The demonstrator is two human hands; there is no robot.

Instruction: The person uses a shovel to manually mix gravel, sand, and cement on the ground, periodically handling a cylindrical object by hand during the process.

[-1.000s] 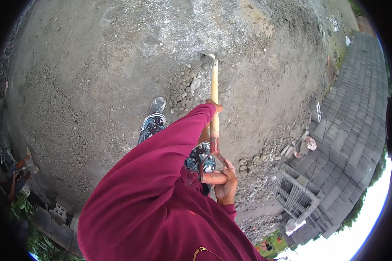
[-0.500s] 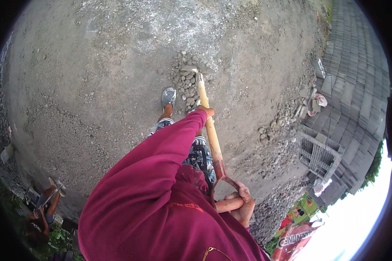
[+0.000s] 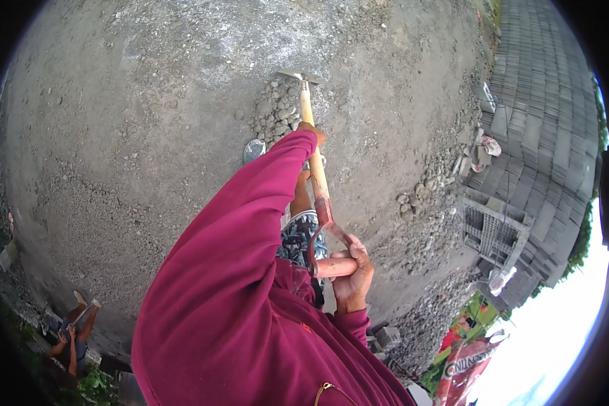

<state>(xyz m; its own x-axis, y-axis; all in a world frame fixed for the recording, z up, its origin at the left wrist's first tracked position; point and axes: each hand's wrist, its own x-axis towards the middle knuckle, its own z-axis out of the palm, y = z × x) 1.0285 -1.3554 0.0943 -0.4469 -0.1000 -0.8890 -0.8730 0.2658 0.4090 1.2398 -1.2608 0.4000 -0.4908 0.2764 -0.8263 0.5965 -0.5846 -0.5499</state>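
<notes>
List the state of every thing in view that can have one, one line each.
Wooden-shafted shovel with red D-grip: upright, blade end at the stones, gripped by both hands.
Right hand: closed around the red grip.
Left hand: closed on the shaft, mostly hidden by the maroon sleeve.
Pile of grey stones: heaped loosely on the dirt ground.
Stack of grey concrete blocks: neatly stacked at the right.

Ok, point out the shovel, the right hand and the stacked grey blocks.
shovel (image 3: 312,145): head view, on the wooden shaft.
right hand (image 3: 353,271): head view, on the knuckles wrapped around the D-grip.
stacked grey blocks (image 3: 545,128): head view, on the top face of the stack.
</notes>
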